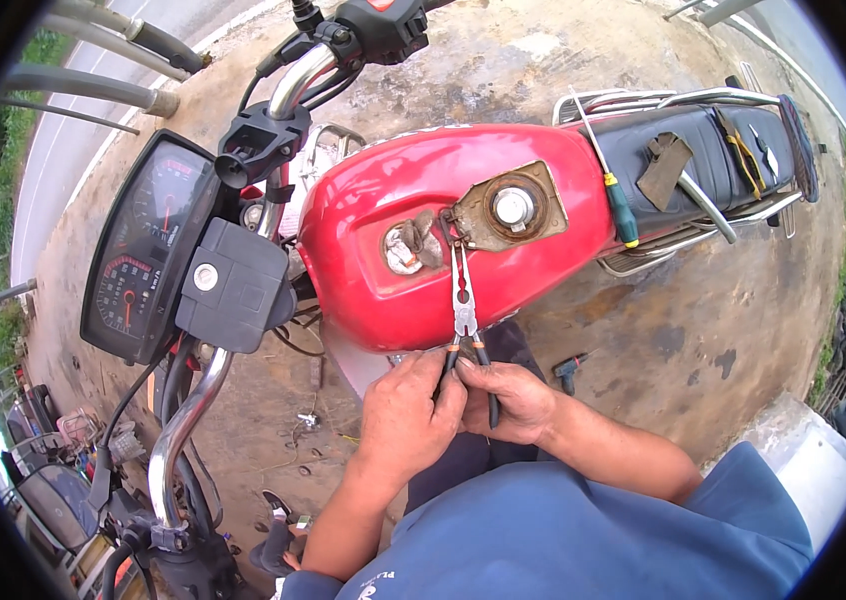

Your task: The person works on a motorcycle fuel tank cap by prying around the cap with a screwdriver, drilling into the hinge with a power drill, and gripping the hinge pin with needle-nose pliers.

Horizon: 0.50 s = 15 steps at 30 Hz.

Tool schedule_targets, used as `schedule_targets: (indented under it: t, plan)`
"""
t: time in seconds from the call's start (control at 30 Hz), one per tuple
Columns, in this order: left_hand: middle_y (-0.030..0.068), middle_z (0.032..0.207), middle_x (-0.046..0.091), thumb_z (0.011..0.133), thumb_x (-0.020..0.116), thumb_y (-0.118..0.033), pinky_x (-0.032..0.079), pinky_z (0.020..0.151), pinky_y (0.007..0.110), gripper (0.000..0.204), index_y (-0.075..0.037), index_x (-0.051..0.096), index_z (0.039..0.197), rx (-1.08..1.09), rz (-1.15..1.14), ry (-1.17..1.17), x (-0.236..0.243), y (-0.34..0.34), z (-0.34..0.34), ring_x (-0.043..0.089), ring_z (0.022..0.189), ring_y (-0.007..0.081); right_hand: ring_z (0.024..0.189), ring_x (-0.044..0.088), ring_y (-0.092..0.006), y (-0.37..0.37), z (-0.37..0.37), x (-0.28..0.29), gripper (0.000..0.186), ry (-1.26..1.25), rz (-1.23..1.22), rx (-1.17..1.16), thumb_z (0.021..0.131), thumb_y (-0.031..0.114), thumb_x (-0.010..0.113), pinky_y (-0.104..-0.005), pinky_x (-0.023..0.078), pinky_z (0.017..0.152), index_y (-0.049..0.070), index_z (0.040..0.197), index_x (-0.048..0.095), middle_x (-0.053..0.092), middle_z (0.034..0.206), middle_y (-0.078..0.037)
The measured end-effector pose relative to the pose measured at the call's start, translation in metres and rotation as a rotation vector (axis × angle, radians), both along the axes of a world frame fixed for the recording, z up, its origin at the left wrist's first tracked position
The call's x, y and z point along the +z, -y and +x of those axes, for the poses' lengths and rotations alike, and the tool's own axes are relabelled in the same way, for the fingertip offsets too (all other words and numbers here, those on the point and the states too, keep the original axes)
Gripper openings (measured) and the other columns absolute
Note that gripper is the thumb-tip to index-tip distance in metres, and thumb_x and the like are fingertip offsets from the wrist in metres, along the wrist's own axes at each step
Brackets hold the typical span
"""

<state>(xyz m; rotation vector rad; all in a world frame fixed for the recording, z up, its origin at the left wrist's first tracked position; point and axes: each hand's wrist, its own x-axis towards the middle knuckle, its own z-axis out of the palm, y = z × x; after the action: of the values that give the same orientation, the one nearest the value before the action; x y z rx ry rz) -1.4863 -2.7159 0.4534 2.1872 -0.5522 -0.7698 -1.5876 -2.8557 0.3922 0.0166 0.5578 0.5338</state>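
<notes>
Both my hands are closed around the handles of long-nose pliers (464, 315) with black and orange grips. My left hand (405, 410) wraps the left handle, and my right hand (511, 400) holds the right one. The plier jaws reach up over the red fuel tank (363, 200) of a motorcycle. Their tips meet a small dark metal piece (451, 228) at the left edge of the metal filler plate (548, 190). A round silver part (514, 207) sits in the filler's middle. To the left, a crumpled grey rag (421, 240) lies over a whitish round patch.
On the black seat (633, 130) lie a brown scrap (663, 168), yellow-handled pliers (740, 158) and a metal bar (707, 208). A green-handled screwdriver (621, 208) leans at its front. Handlebars (188, 430) and gauges (148, 245) stand left. A dark tool (570, 370) lies on the ground.
</notes>
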Motion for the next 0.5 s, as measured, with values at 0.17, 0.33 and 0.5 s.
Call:
schedule_targets:
  t: [0.17,0.33,0.5]
  plan:
    - [0.0221,0.092,0.069,0.093,0.062,-0.020,0.055,0.076,0.050,0.025,0.000,0.067,0.105,-0.041,0.044,0.038,0.003,-0.002,0.007,0.068,0.086,0.0425,0.105,0.068,-0.0233,-0.011,0.011,0.009,0.042,-0.067,0.006,-0.022,0.109,0.044,0.050,-0.0448,0.055,0.088,0.010,0.130,0.059,0.069,0.118,-0.009]
    - [0.0225,0.093,0.069,0.094,0.062,-0.020,0.056,0.076,0.051,0.026,0.002,0.066,0.107,-0.113,0.160,0.097,0.010,0.004,0.010,0.069,0.086,0.0421,0.082,0.063,-0.0196,-0.027,0.014,0.015,0.045,-0.192,-0.079,-0.094,0.108,0.053,0.046,-0.0338,0.045,0.063,0.013,0.122,0.060,0.068,0.100,-0.008]
    - [0.0253,0.099,0.069,0.100,0.058,-0.020,0.054,0.079,0.052,0.027,0.003,0.062,0.114,0.036,-0.083,-0.222,-0.007,0.023,-0.018,0.068,0.091,0.0456,0.066,0.050,-0.0190,0.042,0.008,0.016,0.054,-0.092,-0.152,0.317,0.103,0.063,0.049,-0.0293,0.035,0.053,0.011,0.096,0.060,0.060,0.081,-0.008]
